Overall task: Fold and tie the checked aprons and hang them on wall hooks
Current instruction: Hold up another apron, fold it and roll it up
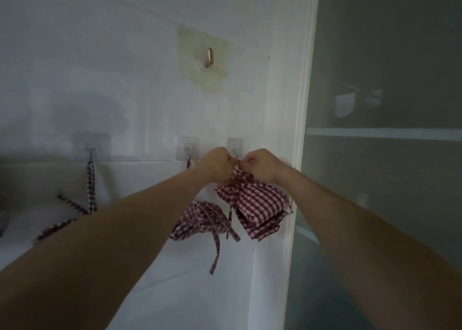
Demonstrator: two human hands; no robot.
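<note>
Left hand (218, 164): raised to the wall, fingers curled and pinching the tie at the top of the red checked apron bundle (252, 208). The fingertips are turned away from the camera, so the exact grip is hard to make out.

Right hand (261, 164): fingers curled, pinching the same tie just beside the left hand. The two hands nearly touch at the pinch point.

Red checked apron bundle: folded and tied, hanging below both hands, close against the white wall near the door frame (297, 154). Its top knot is hidden by the hands. A thin tie end dangles down at its left side.

Right adhesive hook (235, 144): clear plate on the wall directly above the hands. Its prong is covered by the fingers; whether the tie is already looped over it cannot be told.

Middle adhesive hook (185, 144): clear plate to the left; a checked strap hangs from it, mostly hidden behind the left forearm.

Second checked apron bundle (197, 221): lower left of the first, partly covered by the left forearm, with long ties trailing down.

Left adhesive hook (90, 142): holds a dark checked strap (91, 184); the rest of that apron is blurred and partly covered by the left arm.

Upper hook (209, 57): on a yellowed patch of tape, bare.

Frosted glass panel (387, 129): right of the frame; shapes behind it are indistinct.
</note>
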